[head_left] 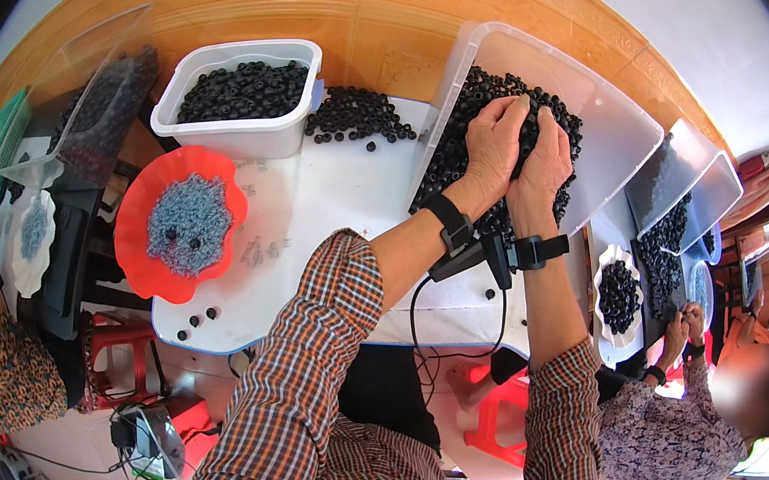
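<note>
My left hand (497,151) and my right hand (543,161) are cupped together over a tilted clear plastic bin (613,106). Small black round plastic pieces (439,172) heap up inside it, some with a hole in them. Both hands curl around a clump of these pieces, which shows between the palms; the fingertips are partly hidden. Each wrist wears a black strap, with a black device and cable near them. Left of the bin, more black pieces (355,114) lie piled on the white table (330,189).
A white tub (238,138) of black pieces stands at the back. A red scalloped dish (135,223) holds small bluish clear pieces (189,230). Few loose pieces lie near the table's front edge. Co-workers (662,427) sit on both sides, with red stools (503,422) below.
</note>
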A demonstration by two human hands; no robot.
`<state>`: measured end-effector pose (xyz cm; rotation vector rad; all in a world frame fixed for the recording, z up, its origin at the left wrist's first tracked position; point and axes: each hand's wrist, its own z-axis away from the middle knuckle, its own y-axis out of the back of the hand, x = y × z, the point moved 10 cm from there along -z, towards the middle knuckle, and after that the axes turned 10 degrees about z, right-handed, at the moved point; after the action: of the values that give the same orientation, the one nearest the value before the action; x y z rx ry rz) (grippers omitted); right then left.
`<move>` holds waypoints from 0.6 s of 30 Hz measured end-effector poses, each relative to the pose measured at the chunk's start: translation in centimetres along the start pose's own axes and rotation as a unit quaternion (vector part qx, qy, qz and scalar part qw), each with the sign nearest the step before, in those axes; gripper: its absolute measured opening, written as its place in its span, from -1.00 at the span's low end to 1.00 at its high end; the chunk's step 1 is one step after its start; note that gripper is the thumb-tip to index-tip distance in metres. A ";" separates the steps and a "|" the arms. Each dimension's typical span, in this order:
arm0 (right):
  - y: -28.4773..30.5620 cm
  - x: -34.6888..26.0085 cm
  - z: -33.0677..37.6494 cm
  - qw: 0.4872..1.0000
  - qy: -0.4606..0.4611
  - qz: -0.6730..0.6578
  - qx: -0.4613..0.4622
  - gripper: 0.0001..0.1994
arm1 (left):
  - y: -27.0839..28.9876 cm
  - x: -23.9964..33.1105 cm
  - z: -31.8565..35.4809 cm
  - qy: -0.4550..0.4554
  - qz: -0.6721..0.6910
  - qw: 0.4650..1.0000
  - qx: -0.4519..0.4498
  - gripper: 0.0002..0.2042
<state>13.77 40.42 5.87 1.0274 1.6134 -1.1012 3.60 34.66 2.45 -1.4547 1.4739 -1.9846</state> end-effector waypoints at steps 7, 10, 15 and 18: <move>0.9 -0.4 1.9 1.000 -0.010 0.008 -0.001 -0.76 | 0.5 0.7 2.1 -0.013 -0.029 0.999 0.011 -0.72; 0.9 -0.8 3.4 1.000 -0.024 -0.007 -0.009 -0.78 | 1.0 1.6 3.3 -0.036 -0.053 0.998 0.007 -0.72; 1.1 -1.3 7.2 0.999 -0.033 -0.027 -0.033 -0.80 | 2.5 3.6 6.8 -0.068 -0.090 0.993 0.014 -0.73; 1.4 -0.3 9.5 0.998 -0.048 -0.008 -0.044 -0.78 | 4.1 5.2 9.3 -0.079 -0.088 0.993 0.011 -0.80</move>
<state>17.24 31.67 4.00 0.8923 1.5812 -1.0655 7.59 24.04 1.68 -1.7409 1.2954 -1.9239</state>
